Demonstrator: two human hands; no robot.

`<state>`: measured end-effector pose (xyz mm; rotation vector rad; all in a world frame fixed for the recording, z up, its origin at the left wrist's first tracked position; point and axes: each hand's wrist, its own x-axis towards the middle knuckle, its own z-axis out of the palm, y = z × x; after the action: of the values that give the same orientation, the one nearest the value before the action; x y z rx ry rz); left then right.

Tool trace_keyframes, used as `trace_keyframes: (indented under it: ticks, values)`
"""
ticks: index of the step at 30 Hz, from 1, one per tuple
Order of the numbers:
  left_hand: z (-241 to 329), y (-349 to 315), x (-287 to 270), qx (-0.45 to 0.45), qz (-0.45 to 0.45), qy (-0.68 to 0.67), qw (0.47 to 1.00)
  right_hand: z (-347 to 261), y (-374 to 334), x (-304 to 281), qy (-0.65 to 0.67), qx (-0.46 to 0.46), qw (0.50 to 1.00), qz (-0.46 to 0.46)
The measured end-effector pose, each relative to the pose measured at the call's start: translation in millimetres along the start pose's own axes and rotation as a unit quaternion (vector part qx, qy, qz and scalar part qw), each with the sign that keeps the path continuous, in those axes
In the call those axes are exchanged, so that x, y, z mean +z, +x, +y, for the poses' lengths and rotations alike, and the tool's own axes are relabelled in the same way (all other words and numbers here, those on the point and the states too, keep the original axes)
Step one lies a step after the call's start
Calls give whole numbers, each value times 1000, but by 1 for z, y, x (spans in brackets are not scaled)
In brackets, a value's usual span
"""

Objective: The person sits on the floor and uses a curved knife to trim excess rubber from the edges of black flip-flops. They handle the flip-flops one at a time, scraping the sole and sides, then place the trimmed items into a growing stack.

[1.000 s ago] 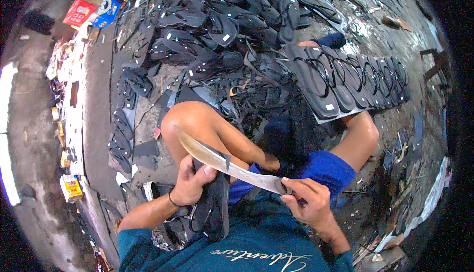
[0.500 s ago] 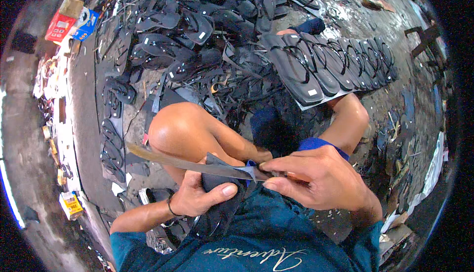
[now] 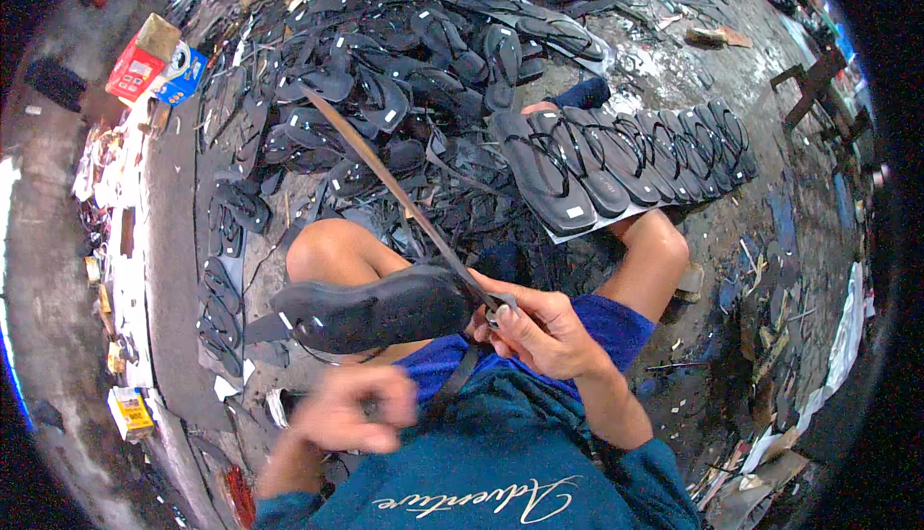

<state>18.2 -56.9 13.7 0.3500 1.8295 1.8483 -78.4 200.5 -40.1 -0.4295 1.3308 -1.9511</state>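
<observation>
My right hand (image 3: 539, 330) is closed round the handle of a long knife (image 3: 399, 193), whose thin blade slants up and to the left. A black flip-flop (image 3: 375, 310) lies across in front of my lap, sole face up. Its right end meets the fingers of my right hand; whether they pinch it as well is hard to make out. My left hand (image 3: 354, 409) is smeared by motion, with fingers curled, below the flip-flop and apart from it. A thin dark strip hangs by the flip-flop's right end.
Several finished-looking flip-flops stand in a leaning row (image 3: 626, 169) by my right leg. A large heap of black flip-flops (image 3: 385, 87) covers the floor ahead, among dark scraps. To the left are a red and blue box (image 3: 144, 63) and a small yellow-white box (image 3: 130, 413).
My left hand has let go of the black piece and dropped back. The knife blade has swung from nearly level to pointing up-left. The flip-flop now lies crosswise, and my view has shifted slightly.
</observation>
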Motion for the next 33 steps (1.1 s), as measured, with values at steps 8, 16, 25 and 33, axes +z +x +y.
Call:
trace_keyframes:
  ticks: [8,16,25,33]
  values:
    - [-46,102,49,73,453,-526,716,27,-20,17,-266,-122,941,169]
    - [-85,74,49,51,413,-550,724,58,-96,30,-437,-76,854,274]
    - [-115,57,68,-28,507,-399,764,38,-84,37,-382,6,895,231]
    - [-133,31,82,-81,487,-375,785,62,-32,38,-297,70,941,146]
